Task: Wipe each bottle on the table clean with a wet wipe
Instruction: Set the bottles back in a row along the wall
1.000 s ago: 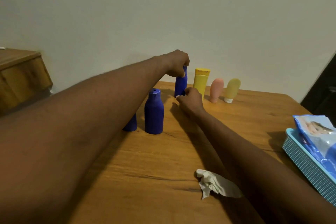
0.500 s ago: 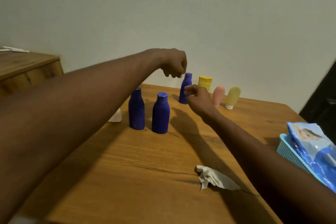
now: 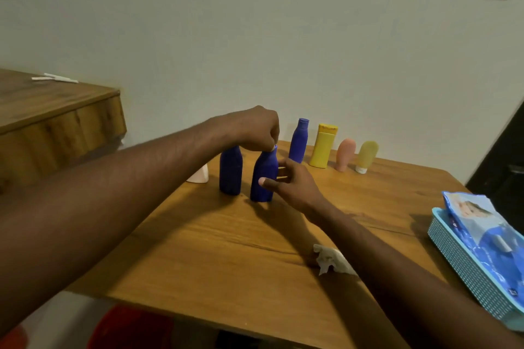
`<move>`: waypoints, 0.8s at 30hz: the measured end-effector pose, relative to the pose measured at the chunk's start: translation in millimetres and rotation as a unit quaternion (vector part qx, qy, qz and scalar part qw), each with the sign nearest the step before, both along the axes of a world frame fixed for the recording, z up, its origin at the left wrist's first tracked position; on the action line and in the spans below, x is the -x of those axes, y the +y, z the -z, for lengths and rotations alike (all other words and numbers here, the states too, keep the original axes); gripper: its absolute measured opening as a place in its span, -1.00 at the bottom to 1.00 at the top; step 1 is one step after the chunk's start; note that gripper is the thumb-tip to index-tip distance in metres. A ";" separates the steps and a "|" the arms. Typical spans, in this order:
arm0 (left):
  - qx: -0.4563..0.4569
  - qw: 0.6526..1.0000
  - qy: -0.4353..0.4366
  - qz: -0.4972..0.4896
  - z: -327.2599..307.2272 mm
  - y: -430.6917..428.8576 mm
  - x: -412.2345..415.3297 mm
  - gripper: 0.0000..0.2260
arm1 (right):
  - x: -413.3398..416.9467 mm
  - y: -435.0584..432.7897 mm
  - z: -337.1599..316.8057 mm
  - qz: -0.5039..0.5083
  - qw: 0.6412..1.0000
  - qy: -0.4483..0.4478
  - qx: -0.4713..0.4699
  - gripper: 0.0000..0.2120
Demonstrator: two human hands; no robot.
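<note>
The table (image 3: 226,258) is wood with dark grain and a dull satin finish. The front blue bottle (image 3: 265,178), the left blue bottle (image 3: 231,176), the far blue bottle (image 3: 298,142) and the yellow bottle (image 3: 323,147) look like smooth matt plastic; the pink tube (image 3: 345,154) and pale yellow tube (image 3: 367,154) look soft and matt. The wipe (image 3: 333,262) is crumpled, dull and cloth-like, the basket (image 3: 465,272) is finely perforated plastic, and the wipe packet (image 3: 476,224) is glossy film.

left hand (image 3: 255,130) pinches front blue bottle (image 3: 263,178) top | right hand (image 3: 297,187) grips body (upright)
</note>
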State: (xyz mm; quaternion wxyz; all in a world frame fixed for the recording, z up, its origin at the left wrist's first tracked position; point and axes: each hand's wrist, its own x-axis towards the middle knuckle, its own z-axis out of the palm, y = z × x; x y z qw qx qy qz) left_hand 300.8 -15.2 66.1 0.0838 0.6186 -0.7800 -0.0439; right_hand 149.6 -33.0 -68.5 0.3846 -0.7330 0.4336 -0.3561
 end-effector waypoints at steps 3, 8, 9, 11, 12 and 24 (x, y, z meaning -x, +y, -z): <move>0.011 1.000 0.008 0.001 2.7 -0.7 -0.7 -0.75 | -3.9 -0.1 5.3 0.037 0.999 -0.025 0.026 -0.64; 0.047 0.999 0.019 0.000 -6.1 -11.0 -3.2 -0.76 | -5.8 -12.5 -8.2 0.055 0.997 -0.038 0.046 -0.63; 0.056 0.998 0.018 0.001 -9.0 -16.4 -2.9 -0.76 | -7.2 -18.2 -12.3 0.065 0.996 -0.039 0.048 -0.62; 0.067 0.998 0.011 0.004 -15.7 -29.8 -2.6 -0.74 | -11.6 -32.9 -19.8 0.088 0.994 -0.038 0.054 -0.61; 0.066 0.998 0.003 0.005 -19.5 -38.2 -2.3 -0.74 | -14.3 -42.2 -23.3 0.098 0.993 -0.036 0.059 -0.61; 0.006 0.994 -0.105 0.005 -19.6 -119.2 -4.7 -0.94 | -45.6 -136.7 -11.9 0.158 0.986 -0.011 0.045 -0.58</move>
